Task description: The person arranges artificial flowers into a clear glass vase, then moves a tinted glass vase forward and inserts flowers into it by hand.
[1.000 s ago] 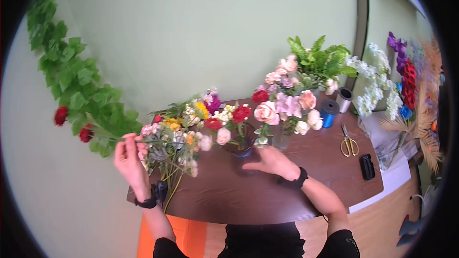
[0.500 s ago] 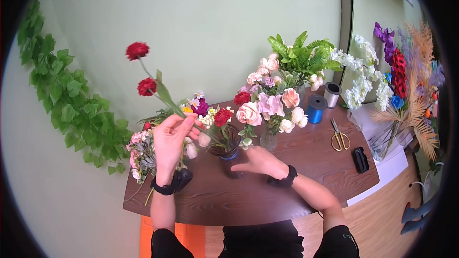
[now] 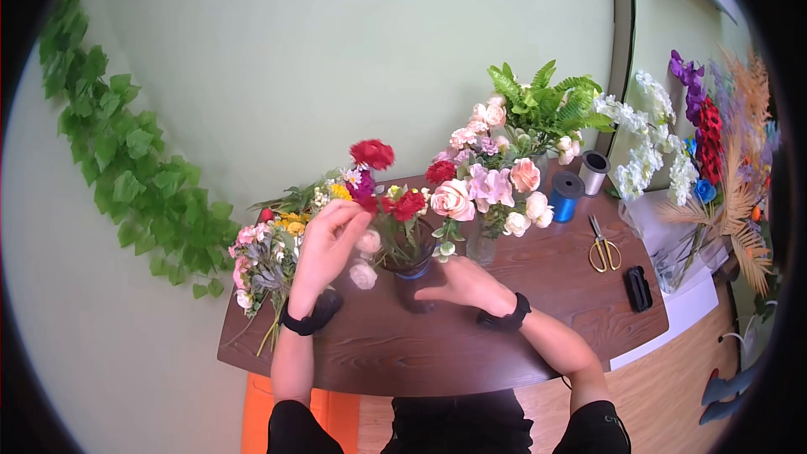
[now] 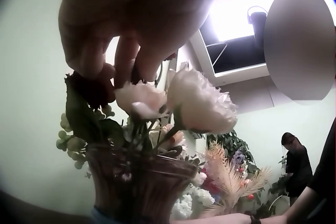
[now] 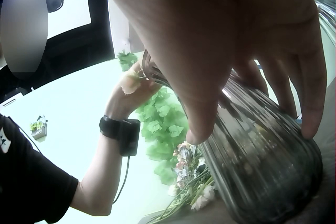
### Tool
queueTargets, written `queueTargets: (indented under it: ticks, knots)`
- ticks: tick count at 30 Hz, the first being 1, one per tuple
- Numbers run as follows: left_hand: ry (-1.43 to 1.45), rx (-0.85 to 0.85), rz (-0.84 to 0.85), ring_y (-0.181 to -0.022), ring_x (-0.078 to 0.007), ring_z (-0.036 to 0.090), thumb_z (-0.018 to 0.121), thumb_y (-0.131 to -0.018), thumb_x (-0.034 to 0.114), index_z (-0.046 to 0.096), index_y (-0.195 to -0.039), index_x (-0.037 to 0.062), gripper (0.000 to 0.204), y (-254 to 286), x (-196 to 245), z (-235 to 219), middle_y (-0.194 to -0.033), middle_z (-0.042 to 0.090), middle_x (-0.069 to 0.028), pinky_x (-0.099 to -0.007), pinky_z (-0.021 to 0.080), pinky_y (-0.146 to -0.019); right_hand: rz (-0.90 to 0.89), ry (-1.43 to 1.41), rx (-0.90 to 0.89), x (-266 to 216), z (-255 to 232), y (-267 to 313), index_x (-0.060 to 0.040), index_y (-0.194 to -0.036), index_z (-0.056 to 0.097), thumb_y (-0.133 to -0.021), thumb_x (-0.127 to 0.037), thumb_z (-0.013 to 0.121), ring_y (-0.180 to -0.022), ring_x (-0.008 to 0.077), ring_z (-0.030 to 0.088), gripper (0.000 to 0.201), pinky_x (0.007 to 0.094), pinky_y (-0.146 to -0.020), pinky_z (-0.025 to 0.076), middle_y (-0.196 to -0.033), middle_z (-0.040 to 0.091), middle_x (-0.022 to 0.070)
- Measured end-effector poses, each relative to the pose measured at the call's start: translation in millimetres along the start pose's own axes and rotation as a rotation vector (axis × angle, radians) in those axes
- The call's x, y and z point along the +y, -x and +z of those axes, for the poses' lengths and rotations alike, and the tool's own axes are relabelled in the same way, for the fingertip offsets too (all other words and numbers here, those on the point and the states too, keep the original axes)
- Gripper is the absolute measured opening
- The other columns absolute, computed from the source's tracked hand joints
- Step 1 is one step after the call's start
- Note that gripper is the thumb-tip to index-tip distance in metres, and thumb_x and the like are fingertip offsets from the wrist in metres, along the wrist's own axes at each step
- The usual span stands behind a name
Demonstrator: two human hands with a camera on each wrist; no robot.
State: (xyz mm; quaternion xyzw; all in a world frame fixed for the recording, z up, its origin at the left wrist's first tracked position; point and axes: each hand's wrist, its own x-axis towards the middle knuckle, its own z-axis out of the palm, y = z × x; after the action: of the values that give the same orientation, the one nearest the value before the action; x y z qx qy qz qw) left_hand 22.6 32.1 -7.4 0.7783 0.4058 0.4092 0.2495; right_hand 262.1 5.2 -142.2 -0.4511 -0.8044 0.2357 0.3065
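At the left edge of the wooden table (image 3: 521,353) a loose bundle of artificial flowers (image 3: 261,261) is still lying unused — pinks, yellows and greenery, stems pointing toward the person. Just right of it the left hand (image 3: 329,240) is pinching the stem of a red carnation spray (image 3: 372,154), fingers curled close together, and the stem is running down from the fingertips into the mouth of the ribbed glass vase (image 3: 409,262). The red head is standing above and a little right of the grip, higher than the blooms already sitting in the vase. In the left wrist view the fingers (image 4: 123,50) are hanging right over the cream and pink blooms (image 4: 202,103), touching or nearly touching them. The right hand (image 3: 461,282) is cupping the vase from its right side, fingers wrapped over the glass (image 5: 262,155), steadying it on the table.

Judging by this, the arranging is partway along: several flowers are in, this spray is going in but is not yet released, and the bundle at the left is waiting. Further right a second vase of pink roses (image 3: 487,193), a blue ribbon spool (image 3: 566,195), scissors (image 3: 602,248) and tall stems by the wall are standing untouched.
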Motion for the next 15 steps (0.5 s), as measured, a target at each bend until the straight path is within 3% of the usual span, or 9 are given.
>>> queueTargets:
  ticks: [1, 3, 8, 10, 12, 14, 15]
  knots:
    - [0.0, 0.015, 0.044, -0.087, -0.0103, 0.054, 0.058, -0.093, 0.008, 0.067, -0.096, -0.0041, 0.015, 0, 7, 0, -0.094, 0.057, -0.0042, -0.0231, 0.044, -0.074, -0.005, -0.001, -0.004, 0, 1, 1, -0.0028, -0.129, 0.045, -0.077, -0.039, 0.074, -0.093, 0.0427, 0.06, 0.07, 0.0453, -0.079, 0.049, -0.102, 0.063, 0.0257]
    - [-0.01, 0.041, 0.082, -0.088, -0.0112, 0.054, 0.057, -0.095, 0.01, 0.067, -0.096, -0.004, 0.017, 3, 11, -1, -0.094, 0.057, -0.0046, -0.0239, 0.044, -0.075, -0.079, 0.002, 0.086, 0, 2, 0, 0.0072, -0.111, 0.054, -0.078, -0.047, 0.073, -0.073, 0.0433, 0.062, 0.066, 0.0472, -0.069, 0.05, -0.077, 0.063, 0.0265]
    - [0.054, 0.157, -0.039, -0.07, -0.004, 0.049, 0.054, -0.097, 0.014, 0.068, -0.096, -0.0017, 0.021, 33, -10, -26, -0.094, 0.057, -0.0014, -0.0184, 0.038, -0.058, -0.094, -0.118, 0.071, 5, 3, -1, 0.0058, -0.111, 0.055, -0.078, -0.046, 0.073, -0.084, 0.0425, 0.062, 0.065, 0.0473, -0.075, 0.049, -0.087, 0.063, 0.0274]
    - [0.093, 0.197, -0.111, -0.072, -0.0066, 0.054, 0.058, -0.095, 0.016, 0.069, -0.096, -0.0007, 0.02, 52, -36, -41, -0.091, 0.061, -0.0027, -0.0213, 0.043, -0.06, -0.001, -0.044, -0.013, -1, -4, 0, 0.0051, -0.108, 0.057, -0.078, -0.046, 0.073, -0.086, 0.042, 0.062, 0.061, 0.0464, -0.075, 0.049, -0.089, 0.063, 0.0279]
    - [0.086, 0.266, -0.376, -0.064, -0.0045, 0.051, 0.058, -0.095, 0.017, 0.069, -0.095, 0.0, 0.02, 74, -63, -57, -0.085, 0.062, -0.0003, -0.0199, 0.04, -0.055, 0.029, -0.052, -0.026, -18, -12, 2, 0.0055, -0.103, 0.059, -0.078, -0.044, 0.073, -0.085, 0.0424, 0.062, 0.057, 0.0464, -0.074, 0.048, -0.089, 0.063, 0.0284]
    - [0.037, 0.321, -0.414, -0.061, -0.0037, 0.049, 0.059, -0.095, 0.018, 0.07, -0.095, 0.001, 0.02, 98, -101, -72, -0.081, 0.064, 0.0013, -0.0192, 0.038, -0.055, -0.051, -0.02, 0.027, -23, -15, 4, 0.0024, -0.119, 0.05, -0.078, -0.033, 0.075, -0.076, 0.0414, 0.061, 0.059, 0.0445, -0.069, 0.048, -0.083, 0.062, 0.0263]
    - [-0.005, 0.349, -0.416, -0.061, -0.0039, 0.049, 0.062, -0.092, 0.018, 0.069, -0.096, 0.0002, 0.019, 112, -125, -79, -0.081, 0.066, -0.0008, -0.0204, 0.039, -0.055, -0.054, -0.022, 0.026, -21, -13, 4, 0.0024, -0.119, 0.05, -0.078, -0.033, 0.075, -0.076, 0.0414, 0.061, 0.059, 0.0445, -0.069, 0.048, -0.083, 0.062, 0.0263]
